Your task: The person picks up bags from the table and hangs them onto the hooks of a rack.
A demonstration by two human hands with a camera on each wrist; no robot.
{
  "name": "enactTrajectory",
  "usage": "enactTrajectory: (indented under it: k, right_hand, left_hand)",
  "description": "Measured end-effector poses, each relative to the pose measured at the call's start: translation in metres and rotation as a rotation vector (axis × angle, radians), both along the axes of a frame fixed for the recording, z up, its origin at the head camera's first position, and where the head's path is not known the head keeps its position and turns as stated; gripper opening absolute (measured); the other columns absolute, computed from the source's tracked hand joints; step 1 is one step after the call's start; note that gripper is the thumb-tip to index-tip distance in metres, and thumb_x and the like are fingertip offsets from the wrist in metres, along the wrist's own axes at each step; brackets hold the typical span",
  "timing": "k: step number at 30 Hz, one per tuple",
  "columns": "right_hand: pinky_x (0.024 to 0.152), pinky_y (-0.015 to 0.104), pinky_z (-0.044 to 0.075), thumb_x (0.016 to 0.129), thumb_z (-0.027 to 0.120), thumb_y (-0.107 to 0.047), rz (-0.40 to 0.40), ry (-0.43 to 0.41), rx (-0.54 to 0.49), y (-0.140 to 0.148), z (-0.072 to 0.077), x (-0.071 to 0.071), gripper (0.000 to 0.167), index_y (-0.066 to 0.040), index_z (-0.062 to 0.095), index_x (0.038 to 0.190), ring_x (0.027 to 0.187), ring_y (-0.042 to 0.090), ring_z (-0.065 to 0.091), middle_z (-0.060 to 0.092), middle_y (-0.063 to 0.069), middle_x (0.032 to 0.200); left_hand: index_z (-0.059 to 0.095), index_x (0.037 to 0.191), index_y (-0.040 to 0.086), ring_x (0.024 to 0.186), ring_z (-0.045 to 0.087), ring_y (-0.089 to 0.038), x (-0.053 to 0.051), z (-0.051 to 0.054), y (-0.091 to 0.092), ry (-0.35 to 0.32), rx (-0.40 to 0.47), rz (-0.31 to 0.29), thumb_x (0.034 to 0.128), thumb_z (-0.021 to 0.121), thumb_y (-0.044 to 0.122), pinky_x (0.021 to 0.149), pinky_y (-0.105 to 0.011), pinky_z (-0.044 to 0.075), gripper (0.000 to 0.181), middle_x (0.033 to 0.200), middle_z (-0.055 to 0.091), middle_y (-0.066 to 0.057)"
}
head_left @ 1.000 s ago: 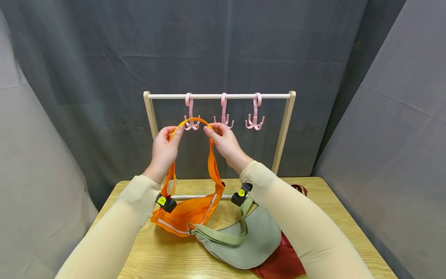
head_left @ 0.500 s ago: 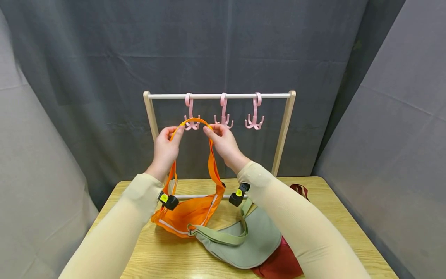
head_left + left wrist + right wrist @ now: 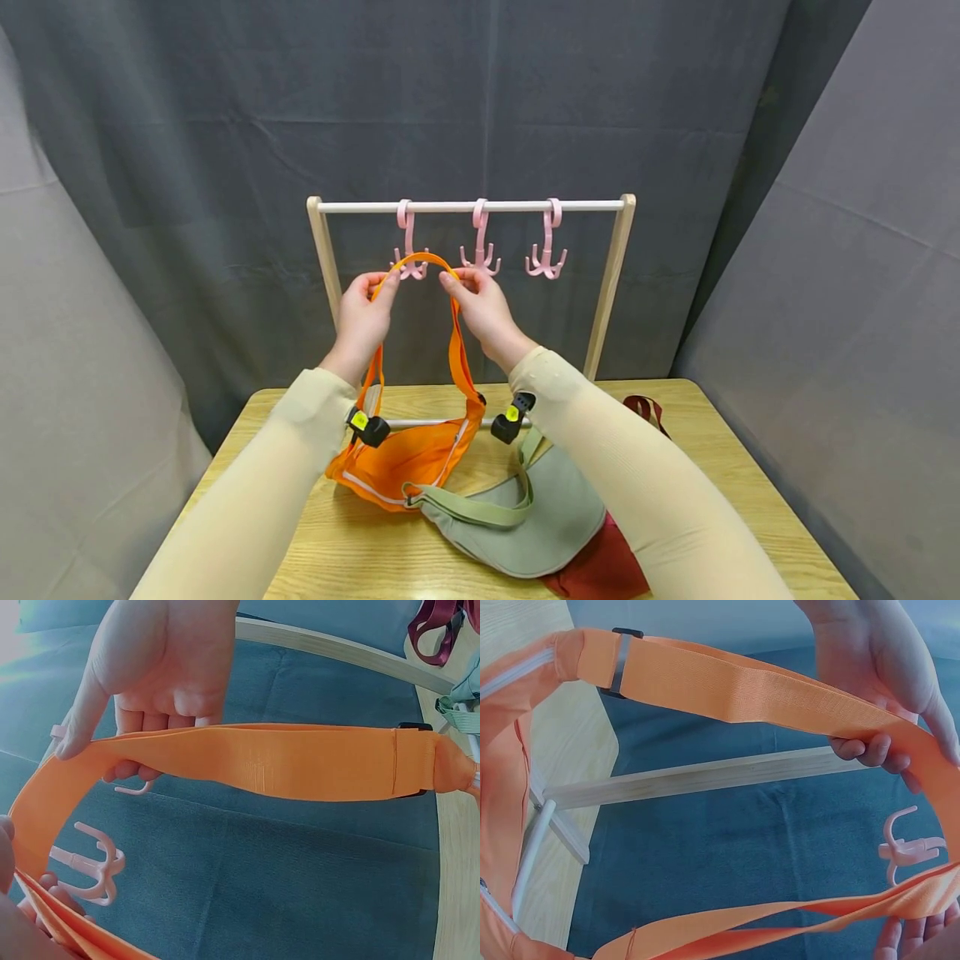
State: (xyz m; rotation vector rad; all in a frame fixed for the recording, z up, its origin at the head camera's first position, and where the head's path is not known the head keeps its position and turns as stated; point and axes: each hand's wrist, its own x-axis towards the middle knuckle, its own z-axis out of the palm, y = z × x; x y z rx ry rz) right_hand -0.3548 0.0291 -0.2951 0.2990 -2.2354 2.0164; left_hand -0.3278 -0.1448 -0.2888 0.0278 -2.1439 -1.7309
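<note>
An orange shoulder bag (image 3: 408,462) rests its body on the table, its strap (image 3: 457,350) pulled up into an arch. My left hand (image 3: 360,321) pinches the strap's left side between thumb and fingers. Opposite it, my right hand (image 3: 486,317) pinches the right side. In the head view the arch overlaps the lower prongs of the left pink hook (image 3: 408,237). The left wrist view shows this hook (image 3: 101,866) beyond the strap (image 3: 300,761), apparently apart from it. A black slider (image 3: 620,664) joins strap and bag in the right wrist view.
A rack with a white bar (image 3: 367,207) and wooden legs (image 3: 611,287) stands behind the hands. Its middle (image 3: 481,225) and right hooks (image 3: 550,242) are bare. A grey-green bag (image 3: 540,517) overlaps a dark red bag (image 3: 607,562) on the wooden table (image 3: 322,550).
My left hand and wrist have shifted slightly right, closer to the right hand. The right hand has barely moved. Both keep their pinch on the strap.
</note>
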Motion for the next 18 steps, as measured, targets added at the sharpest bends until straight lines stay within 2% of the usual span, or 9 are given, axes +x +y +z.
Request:
enactTrajectory:
  k: [5,12,18]
  right_hand:
    - [0.101,0.04,0.048,0.1,0.068,-0.037,-0.003,-0.002,-0.004,-0.0006,-0.0013,-0.0002,0.041,-0.006,0.062,0.127,0.105,0.026,0.056,0.061,0.01,0.113]
    - [0.099,0.039,0.048,0.1,0.068,-0.036,-0.015,-0.01,-0.01,-0.0008,-0.0029,0.0,0.04,-0.005,0.063,0.126,0.105,0.025,0.056,0.062,0.01,0.113]
    - [0.1,0.04,0.049,0.1,0.068,-0.038,-0.014,-0.021,-0.009,-0.0015,-0.0035,-0.0013,0.04,-0.007,0.063,0.125,0.105,0.025,0.056,0.062,0.011,0.114]
  left_hand:
    - [0.06,0.132,0.0,0.097,0.05,-0.025,-0.0009,-0.0009,-0.0006,-0.013,-0.013,-0.002,0.1041,0.061,0.038,0.082,-0.028,0.042,0.047,0.11,0.057,-0.014]
    - [0.061,0.128,-0.003,0.095,0.051,-0.025,-0.0039,-0.0032,-0.0009,0.006,-0.032,0.005,0.1042,0.061,0.036,0.081,-0.028,0.041,0.045,0.105,0.057,-0.014]
    - [0.061,0.128,-0.002,0.095,0.05,-0.025,-0.0062,-0.003,-0.0015,0.01,-0.024,0.005,0.1042,0.061,0.036,0.081,-0.028,0.041,0.045,0.107,0.057,-0.015]
